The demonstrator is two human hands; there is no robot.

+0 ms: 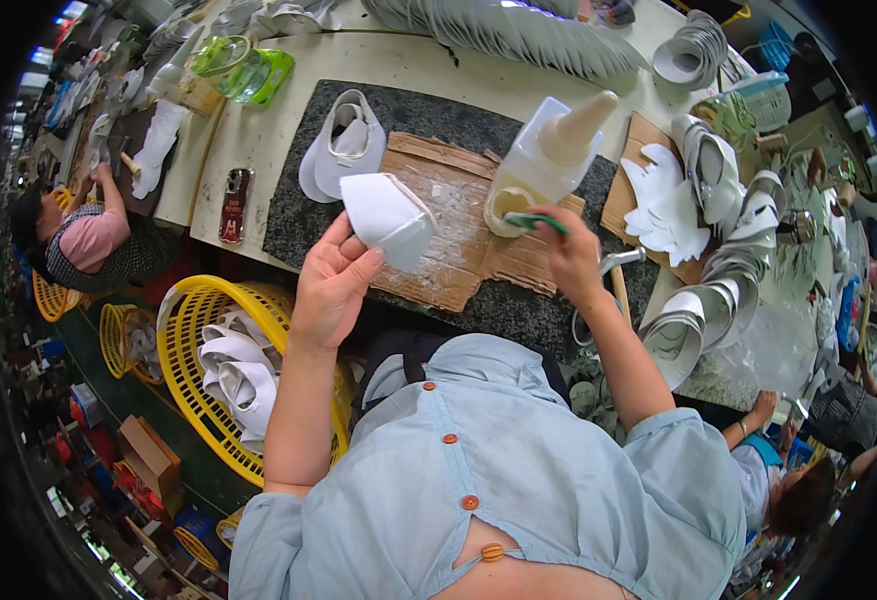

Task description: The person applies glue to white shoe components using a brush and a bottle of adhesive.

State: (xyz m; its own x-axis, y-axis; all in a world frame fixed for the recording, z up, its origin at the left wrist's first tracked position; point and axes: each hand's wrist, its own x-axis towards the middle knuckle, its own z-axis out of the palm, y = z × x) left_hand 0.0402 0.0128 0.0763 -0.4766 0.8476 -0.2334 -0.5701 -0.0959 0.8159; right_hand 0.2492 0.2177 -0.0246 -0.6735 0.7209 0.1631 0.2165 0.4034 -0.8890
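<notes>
My left hand (pixel 330 285) pinches a white shoe upper (pixel 390 222) between thumb and fingers, raised over a piece of cardboard (pixel 448 278) smeared with white residue. In my right hand (pixel 576 262) is a brush with a green handle (pixel 541 221). Its tip reaches into the round mouth of a small pot (pixel 505 203) at the near side of a translucent glue bottle (pixel 528 160); the bristles are hidden. The bottle has a tall cream cone (pixel 580 128) on it. Another white shoe upper (pixel 343 150) stands on the dark speckled board (pixel 293 215), left of the cardboard.
A phone (pixel 236 205) lies left of the board. Below the table edge, a yellow basket (pixel 183 345) holds white uppers. White cut pieces (pixel 663 205) and stacked curved parts (pixel 718 290) crowd the right side. Co-workers sit at far left (pixel 93 235) and lower right (pixel 773 480).
</notes>
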